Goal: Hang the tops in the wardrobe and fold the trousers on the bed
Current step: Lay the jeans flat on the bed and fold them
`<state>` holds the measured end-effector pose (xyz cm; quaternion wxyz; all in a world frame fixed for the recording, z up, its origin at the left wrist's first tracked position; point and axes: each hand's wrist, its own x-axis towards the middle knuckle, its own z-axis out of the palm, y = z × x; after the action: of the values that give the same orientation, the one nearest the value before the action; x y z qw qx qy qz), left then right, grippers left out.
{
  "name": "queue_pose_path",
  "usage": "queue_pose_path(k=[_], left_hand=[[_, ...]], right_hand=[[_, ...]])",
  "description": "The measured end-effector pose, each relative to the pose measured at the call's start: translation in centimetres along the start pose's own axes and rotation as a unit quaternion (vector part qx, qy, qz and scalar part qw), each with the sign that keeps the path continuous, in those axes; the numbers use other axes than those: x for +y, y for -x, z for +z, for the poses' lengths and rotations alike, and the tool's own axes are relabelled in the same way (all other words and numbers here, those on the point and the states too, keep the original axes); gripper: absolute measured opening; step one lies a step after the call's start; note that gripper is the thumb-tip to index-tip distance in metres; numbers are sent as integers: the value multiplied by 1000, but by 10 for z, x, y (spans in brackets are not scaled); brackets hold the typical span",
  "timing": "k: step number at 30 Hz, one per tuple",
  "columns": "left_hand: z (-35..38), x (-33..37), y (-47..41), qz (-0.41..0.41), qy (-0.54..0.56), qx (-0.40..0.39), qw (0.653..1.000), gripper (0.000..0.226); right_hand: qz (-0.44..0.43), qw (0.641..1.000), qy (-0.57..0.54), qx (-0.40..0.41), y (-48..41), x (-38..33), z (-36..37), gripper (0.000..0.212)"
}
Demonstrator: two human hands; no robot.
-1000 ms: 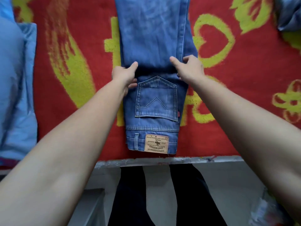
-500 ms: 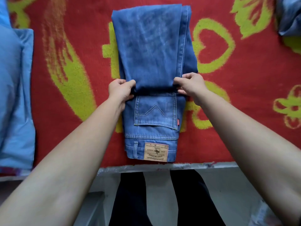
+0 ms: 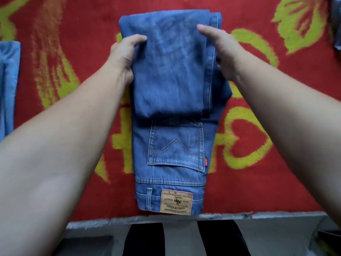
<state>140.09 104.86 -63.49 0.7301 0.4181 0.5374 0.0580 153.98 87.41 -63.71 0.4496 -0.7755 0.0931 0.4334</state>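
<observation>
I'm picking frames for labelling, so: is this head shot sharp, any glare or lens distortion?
Head view: the folded blue denim jeans and their tan waistband patch look sharp; the red and yellow patterned blanket smears toward the upper corners; soft light, no glare; wide-angle stretch swells both forearms near the edges.

hands [image 3: 121, 56] [image 3: 224, 52] partly under jeans [image 3: 171, 74], blue garment [image 3: 8, 85] cropped

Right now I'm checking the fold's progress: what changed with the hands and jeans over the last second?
Both hands moved away from the person, from the fold's near edge by the back pocket to its sides: left hand and right hand now grip the folded legs of the jeans, thumbs on top. The waistband end stayed flat on the red blanket.
</observation>
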Motion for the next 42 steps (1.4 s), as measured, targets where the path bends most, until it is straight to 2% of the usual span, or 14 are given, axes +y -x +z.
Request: queue_pose_path(k=[6, 8, 11, 15, 20, 25, 28, 30, 32, 34, 35, 37, 40, 42], left_hand=[[5, 17, 6, -21, -41, -38, 998, 54], [3, 28, 15, 1, -49, -35, 998, 55], [0, 42, 32, 41, -51, -49, 997, 49], [-14, 57, 59, 88, -85, -54, 991, 41], [-33, 40, 119, 100, -134, -49, 985, 37], [-67, -5, 178, 129, -135, -22, 982, 42], [-98, -54, 203, 148, -193, -10, 970, 44], [-123, -96, 218, 189, -318, 13, 929, 47], [-149, -135, 237, 210, -495, 10, 843, 61], [-171, -167, 253, 196, -633, -60, 746, 74], [-178, -177, 257, 187, -670, -97, 712, 77], [-181, -186, 261, 183, -689, -105, 693, 75], [-163, -178, 257, 292, -666, 9, 687, 52], [-143, -169, 247, 357, -660, 26, 660, 49]], right_hand=[[3, 995, -97, -24, 0, -5, 3, 78], [-22, 996, -84, -32, 6, -14, -12, 67], [-87, 995, -50, -26, 24, -30, -27, 37], [-155, 985, -63, -41, 61, -35, -42, 38], [-195, 979, -51, -19, 123, -1, -46, 39], [-289, 954, 79, 25, 188, 48, -47, 33], [-292, 937, 167, 88, 216, 104, -43, 37], [-283, 928, 225, 94, 234, 150, -41, 44], [-274, 900, 336, 35, 247, 195, -43, 57], [-258, 855, 447, -58, 257, 231, -50, 77], [-252, 837, 478, -87, 260, 242, -53, 84], [-271, 833, 477, -70, 264, 252, -55, 82], [-364, 825, 428, 67, 264, 240, -45, 42], [-402, 795, 441, 108, 257, 226, -33, 38]])
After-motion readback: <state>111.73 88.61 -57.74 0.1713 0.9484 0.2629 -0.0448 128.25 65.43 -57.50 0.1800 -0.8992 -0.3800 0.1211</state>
